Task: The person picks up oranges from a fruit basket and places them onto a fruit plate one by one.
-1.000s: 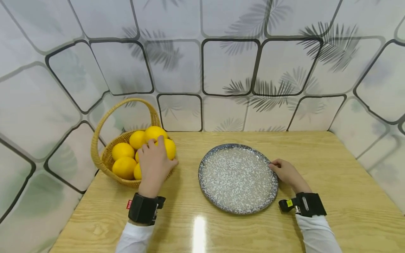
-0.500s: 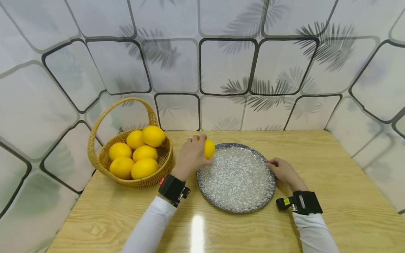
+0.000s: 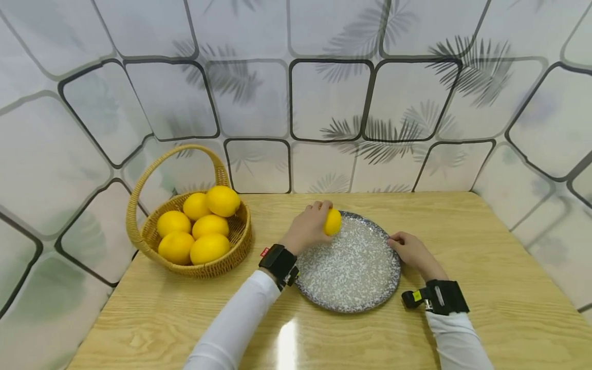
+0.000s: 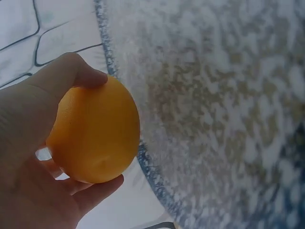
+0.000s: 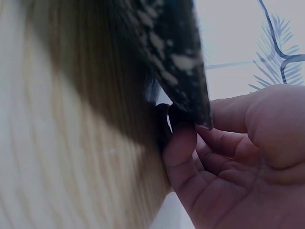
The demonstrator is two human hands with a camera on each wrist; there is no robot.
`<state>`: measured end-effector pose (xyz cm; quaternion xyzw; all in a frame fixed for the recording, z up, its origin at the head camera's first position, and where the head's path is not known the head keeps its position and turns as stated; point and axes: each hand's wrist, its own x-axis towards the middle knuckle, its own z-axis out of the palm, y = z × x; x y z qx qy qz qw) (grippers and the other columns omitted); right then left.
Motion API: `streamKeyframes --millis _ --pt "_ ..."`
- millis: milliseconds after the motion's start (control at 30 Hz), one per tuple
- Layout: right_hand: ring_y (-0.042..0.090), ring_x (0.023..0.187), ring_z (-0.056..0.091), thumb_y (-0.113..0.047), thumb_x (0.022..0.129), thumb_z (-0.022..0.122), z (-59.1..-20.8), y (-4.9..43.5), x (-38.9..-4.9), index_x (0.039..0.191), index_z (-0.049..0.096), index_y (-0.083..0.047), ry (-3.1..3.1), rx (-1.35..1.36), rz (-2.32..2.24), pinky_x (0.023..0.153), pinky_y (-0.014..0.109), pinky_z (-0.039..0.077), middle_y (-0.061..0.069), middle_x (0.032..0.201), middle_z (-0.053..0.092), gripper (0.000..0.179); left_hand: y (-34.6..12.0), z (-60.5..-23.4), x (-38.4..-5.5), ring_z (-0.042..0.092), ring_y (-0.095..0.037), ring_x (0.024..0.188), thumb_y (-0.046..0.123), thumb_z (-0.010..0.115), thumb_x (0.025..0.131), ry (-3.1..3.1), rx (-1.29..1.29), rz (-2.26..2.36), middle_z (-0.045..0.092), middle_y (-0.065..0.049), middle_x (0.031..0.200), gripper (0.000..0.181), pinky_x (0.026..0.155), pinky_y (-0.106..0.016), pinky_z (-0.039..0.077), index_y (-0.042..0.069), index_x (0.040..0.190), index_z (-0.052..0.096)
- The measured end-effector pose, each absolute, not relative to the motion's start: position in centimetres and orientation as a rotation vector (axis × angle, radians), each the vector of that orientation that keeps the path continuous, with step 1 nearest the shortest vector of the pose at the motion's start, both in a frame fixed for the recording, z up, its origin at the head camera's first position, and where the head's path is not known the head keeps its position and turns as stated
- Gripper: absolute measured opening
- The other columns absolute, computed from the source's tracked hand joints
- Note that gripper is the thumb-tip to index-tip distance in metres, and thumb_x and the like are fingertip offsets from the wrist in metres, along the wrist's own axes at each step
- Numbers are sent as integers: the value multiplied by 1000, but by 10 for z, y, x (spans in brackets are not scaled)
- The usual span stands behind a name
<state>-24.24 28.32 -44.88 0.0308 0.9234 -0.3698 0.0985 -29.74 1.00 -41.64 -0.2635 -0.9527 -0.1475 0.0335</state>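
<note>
My left hand (image 3: 305, 230) holds a yellow lemon (image 3: 332, 222) over the left back part of a round speckled grey plate (image 3: 353, 272) with a dark rim. In the left wrist view, thumb and fingers curl round the lemon (image 4: 97, 131), its blunt tip towards the lower side. At the plate's right edge my right hand (image 3: 413, 252) pinches the rim. The right wrist view has the thumb on one face of the rim (image 5: 183, 62) and curled fingers at its underside, close to the wooden tabletop.
A wicker basket (image 3: 242, 249) with a tall arched handle stands on the left of the wooden table (image 3: 370, 341). Several lemons (image 3: 209, 248) lie in it. A patterned curtain (image 3: 333, 103) hangs behind the table and along its sides.
My left hand has lifted a lemon out of the basket and carried it right, over the plate. The right hand keeps its hold on the rim.
</note>
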Motion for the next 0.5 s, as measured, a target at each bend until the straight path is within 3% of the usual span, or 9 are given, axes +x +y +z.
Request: streamKeyframes --millis 267,500 --pt "38 107 51 -23 103 41 -449 282 -242 128 49 11 2720 85 -1098 87 51 46 34 126 53 43 11 -420 -294 46 -32 125 30 77 77 -2962 -817 -419 47 -14 144 80 104 -47 49 14 143 36" --pt "40 110 51 -22 103 41 -450 284 -244 129 49 11 2734 83 -1075 92 56 45 35 128 52 43 11 -413 -294 45 -34 128 32 77 77 -2937 -810 -333 45 -15 147 79 107 -49 46 16 144 37"
